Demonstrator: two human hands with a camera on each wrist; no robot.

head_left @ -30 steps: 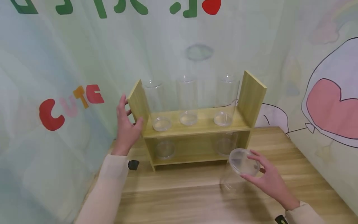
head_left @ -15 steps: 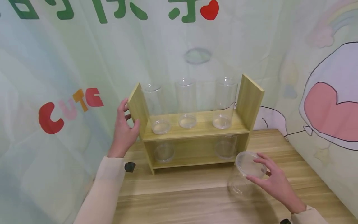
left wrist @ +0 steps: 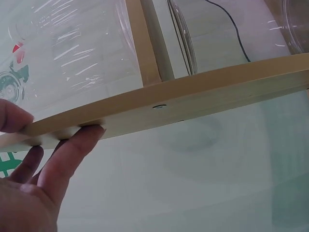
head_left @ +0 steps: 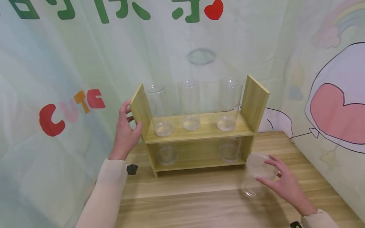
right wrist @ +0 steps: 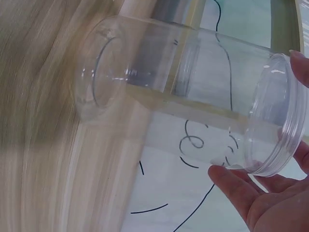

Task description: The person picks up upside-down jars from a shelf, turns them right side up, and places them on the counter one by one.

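My left hand (head_left: 126, 136) grips the left side panel of a two-tier wooden rack (head_left: 199, 136), thumb on the inner side and fingers outside. In the left wrist view the fingertips (left wrist: 89, 135) press the panel (left wrist: 193, 94). With my right hand (head_left: 288, 183) I hold a clear plastic jar (head_left: 258, 177) by its lidded top, just off the rack's lower right corner. In the right wrist view the jar (right wrist: 193, 92) shows its round lid (right wrist: 275, 121) between thumb and fingers. Its base is close over the tabletop.
Three clear jars stand on the upper shelf: left (head_left: 159, 110), middle (head_left: 190, 104) and right (head_left: 228, 104). Two more are on the lower shelf, at the left (head_left: 167, 155) and right (head_left: 229, 150). A printed curtain (head_left: 114, 63) hangs behind the wooden table (head_left: 182, 202).
My right hand has carried the jar rightward, away from the rack's lower front. My left hand keeps its grip on the side panel. The head view has tilted slightly.
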